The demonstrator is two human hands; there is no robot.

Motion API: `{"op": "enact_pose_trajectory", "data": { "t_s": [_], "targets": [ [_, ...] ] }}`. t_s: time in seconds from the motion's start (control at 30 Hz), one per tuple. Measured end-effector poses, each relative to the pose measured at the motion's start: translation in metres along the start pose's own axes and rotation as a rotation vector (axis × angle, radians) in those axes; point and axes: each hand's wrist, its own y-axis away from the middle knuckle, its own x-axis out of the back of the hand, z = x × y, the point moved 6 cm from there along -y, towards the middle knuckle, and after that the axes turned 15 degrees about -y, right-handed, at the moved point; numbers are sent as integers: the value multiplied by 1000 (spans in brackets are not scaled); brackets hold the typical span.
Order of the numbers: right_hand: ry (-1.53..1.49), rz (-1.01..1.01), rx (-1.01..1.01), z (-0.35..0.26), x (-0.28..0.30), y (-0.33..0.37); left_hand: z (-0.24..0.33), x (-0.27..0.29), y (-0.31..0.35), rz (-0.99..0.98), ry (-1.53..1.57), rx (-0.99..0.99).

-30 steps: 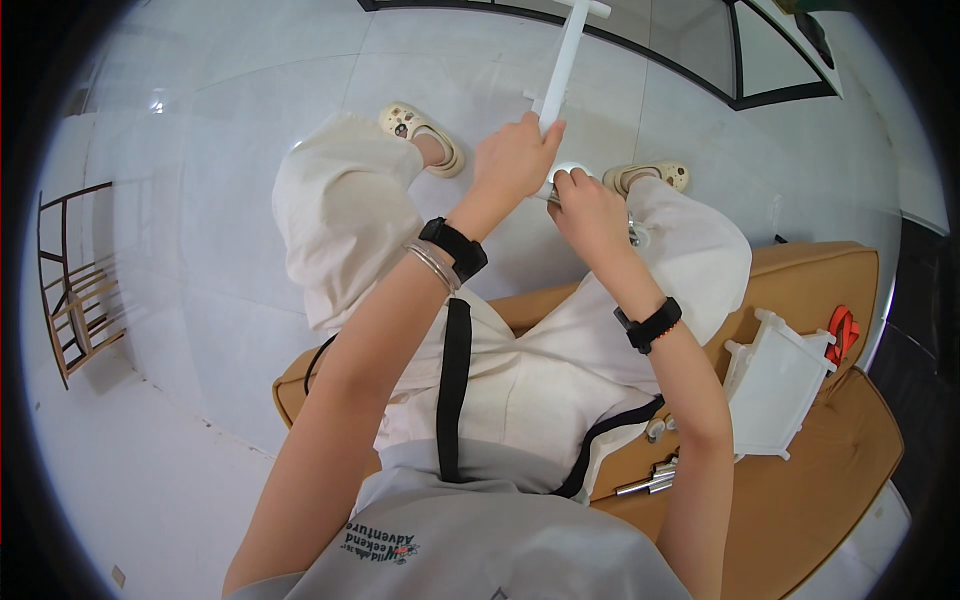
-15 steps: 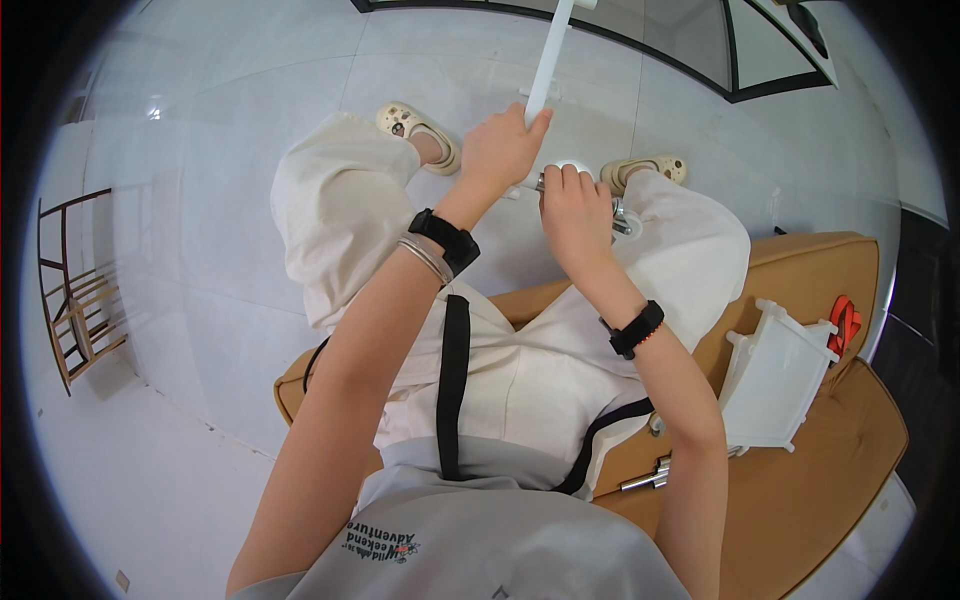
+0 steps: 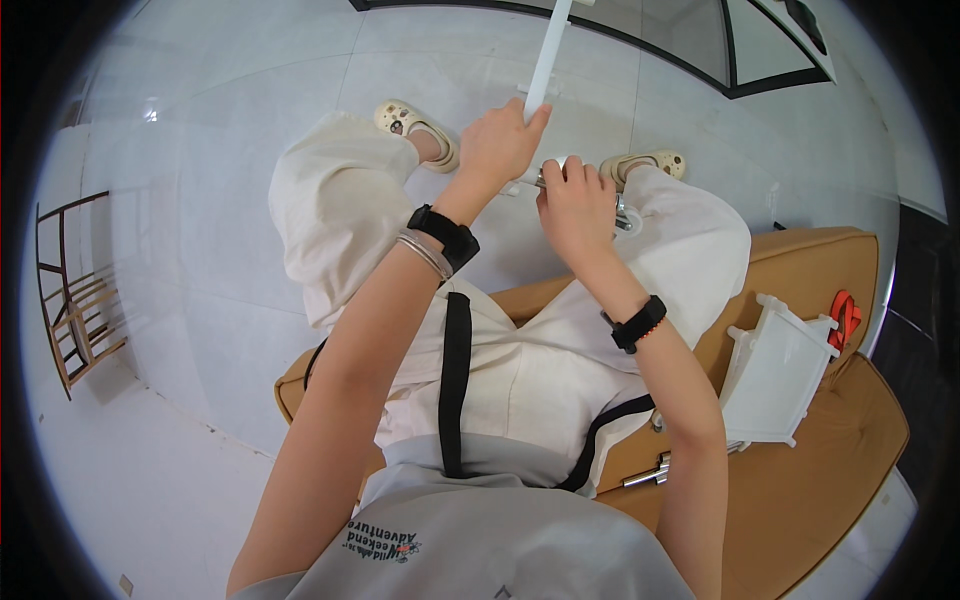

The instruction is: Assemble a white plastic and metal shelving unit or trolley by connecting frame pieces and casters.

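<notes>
Brn rack point(image 3: 74, 320) far L, tan sofa point(image 3: 850, 425) w/ red strap point(image 3: 846, 318) on R, blk-framed panel point(image 3: 731, 55) up top.

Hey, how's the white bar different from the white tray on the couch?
The white bar is long and narrow; the white tray is broad, with stubby corner posts. The bar is gripped in the left hand above the floor, while the tray lies on the brown couch, with neither hand touching it. Both are white.

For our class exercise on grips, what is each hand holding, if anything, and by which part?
The left hand holds a white bar by its nearer visible section; the right hand curls around a metallic piece, exact part hidden.
</notes>
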Motion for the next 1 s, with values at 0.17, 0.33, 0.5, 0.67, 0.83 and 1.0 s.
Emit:
{"op": "enact_pose_trajectory", "data": {
  "t_s": [0.17, 0.33, 0.5, 0.67, 0.83, 1.0],
  "targets": [
    [-55, -91, -2, 15, -4, -9, 0, 1, 0, 4, 9, 0],
    [-78, -226, -70, 21, -20, -9, -2, -1, -2, 7, -4, -7],
    [-89, -197, -28, 17, -15, -11, -3, -1, -2, 5, -17, -1],
    [-193, -228, -72, 16, -7, -9, -1, -3, -4, 21, -11, -45],
    [-121, -145, 42, 9, 2, -1, 0, -5, -5, 102, -48, -134],
    [-205, -240, -19, 12, -2, -3, -3, -2, -5, 30, -29, -36]
  ]
}}
